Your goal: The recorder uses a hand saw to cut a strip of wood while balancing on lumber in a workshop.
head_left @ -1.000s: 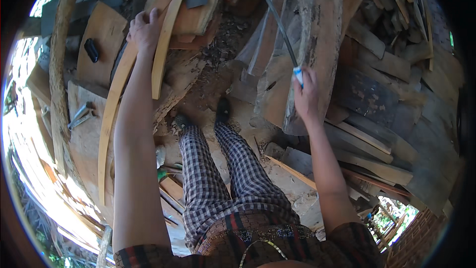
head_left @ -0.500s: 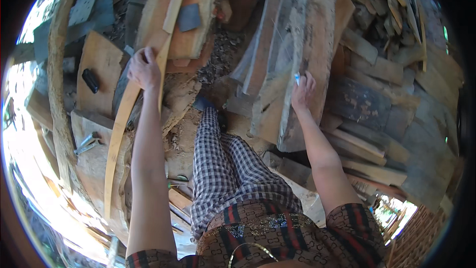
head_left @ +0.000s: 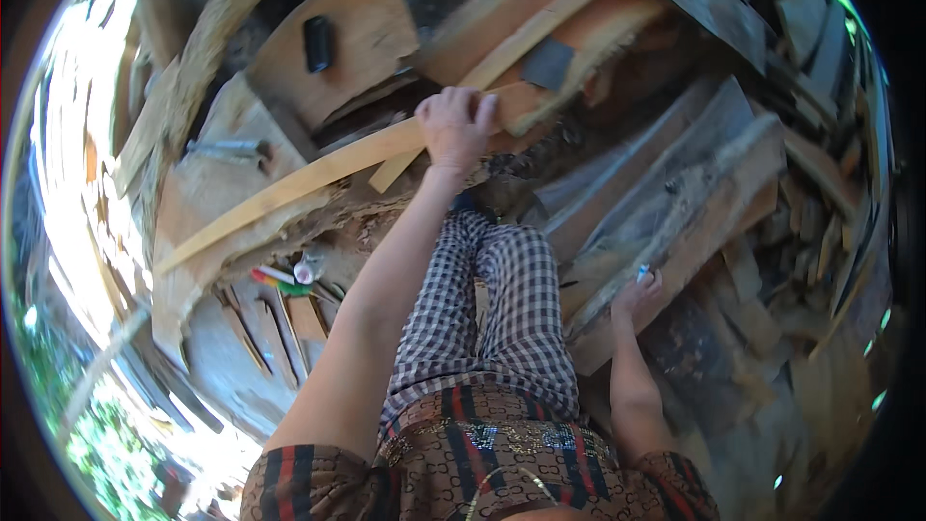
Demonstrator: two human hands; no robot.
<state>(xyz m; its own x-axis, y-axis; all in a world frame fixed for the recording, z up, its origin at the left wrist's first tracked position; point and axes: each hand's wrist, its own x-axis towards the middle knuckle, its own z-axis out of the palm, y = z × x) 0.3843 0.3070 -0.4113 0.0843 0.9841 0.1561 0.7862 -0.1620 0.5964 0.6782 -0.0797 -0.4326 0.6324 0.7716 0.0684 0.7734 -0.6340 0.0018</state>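
Note:
My left hand (head_left: 455,130) is closed round the upper end of a long, curved, pale wooden strip (head_left: 289,195). The strip sweeps down to the left across a rough-edged slab (head_left: 207,217). A second, straighter strip (head_left: 540,27) passes under it near the hand. Off to the right, my right hand (head_left: 637,299) is closed on a small white-and-blue thing (head_left: 642,272), of which only a short end shows. That hand is by the near end of a thick, long plank (head_left: 714,222).
A black case-like object (head_left: 316,43) lies on a wide board at the upper left. Metal tools (head_left: 230,150) rest on the slab. Several slim tools (head_left: 280,333) lie on a lower surface. A grey square piece (head_left: 547,64) sits on planks. Stacked offcuts (head_left: 820,232) fill the right.
The view has turned left, so the planks appear swung rightward. The curved strip now lies more level in the picture. My left hand stays on it, and my right hand still holds the small thing.

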